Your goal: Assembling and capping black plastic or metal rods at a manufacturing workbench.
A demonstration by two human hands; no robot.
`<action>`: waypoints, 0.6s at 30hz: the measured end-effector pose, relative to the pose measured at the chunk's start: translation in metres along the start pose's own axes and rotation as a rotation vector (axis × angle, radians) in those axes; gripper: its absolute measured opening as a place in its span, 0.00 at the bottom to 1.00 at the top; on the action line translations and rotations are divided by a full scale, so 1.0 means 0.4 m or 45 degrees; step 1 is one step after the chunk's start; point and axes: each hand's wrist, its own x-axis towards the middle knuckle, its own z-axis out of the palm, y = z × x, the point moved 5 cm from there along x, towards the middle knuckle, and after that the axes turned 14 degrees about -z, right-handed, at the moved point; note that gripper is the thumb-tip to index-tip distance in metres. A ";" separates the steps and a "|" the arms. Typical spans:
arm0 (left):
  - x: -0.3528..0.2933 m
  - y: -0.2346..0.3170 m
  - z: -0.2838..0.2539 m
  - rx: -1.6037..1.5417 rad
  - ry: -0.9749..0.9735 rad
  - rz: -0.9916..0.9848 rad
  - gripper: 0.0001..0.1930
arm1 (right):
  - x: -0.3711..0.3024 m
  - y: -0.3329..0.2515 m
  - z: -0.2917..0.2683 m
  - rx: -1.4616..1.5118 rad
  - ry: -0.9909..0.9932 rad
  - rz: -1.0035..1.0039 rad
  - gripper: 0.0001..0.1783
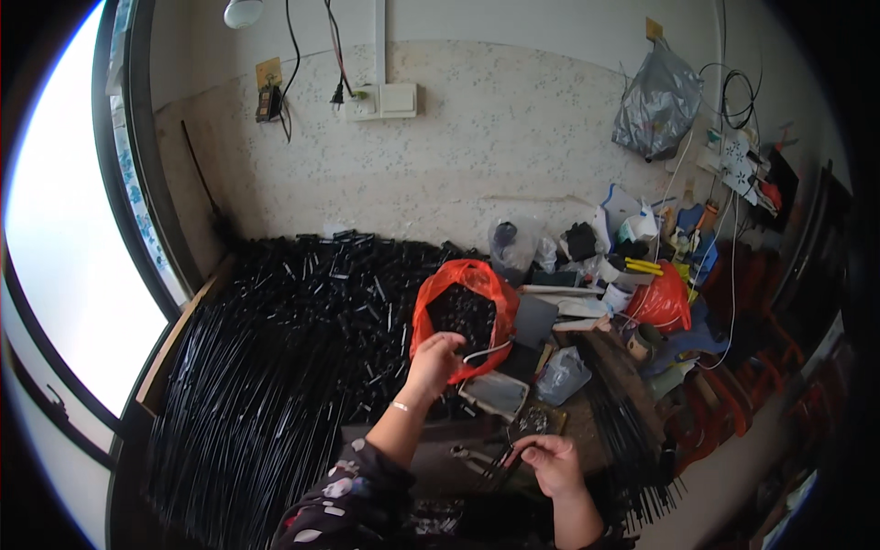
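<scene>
My left hand (434, 363) reaches over the near rim of an open red plastic bag (423, 316). Its fingers are bent together, and what they hold, if anything, is hidden. Small dark parts (463, 316) fill the bag, and a pale curved strip (488, 351) crosses its front right side. Lower and to the right, my right hand (550, 463) pinches a thin black rod (513, 456) between thumb and fingers. Close by on the left lies a pair of pliers (472, 456). Small shiny pieces (532, 422) sit just beyond this hand.
Long thin black rods (247, 403) and a heap of short black pieces (339, 284) cover the left side. A shallow grey tray (495, 394) and a clear bag (562, 376) stand near the red bag. More rods (632, 440) lie right; clutter with another red bag (662, 298) is behind.
</scene>
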 end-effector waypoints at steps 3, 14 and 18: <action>-0.184 -0.058 0.038 -0.390 -0.401 -0.178 0.09 | 0.009 -0.003 0.065 -0.036 -0.222 0.003 0.12; -0.544 0.011 0.085 -0.352 -0.720 0.064 0.07 | -0.082 0.006 0.287 0.216 -0.132 0.037 0.07; -0.603 0.022 0.081 -0.184 -0.675 0.086 0.06 | -0.111 -0.002 0.319 0.320 -0.363 0.137 0.06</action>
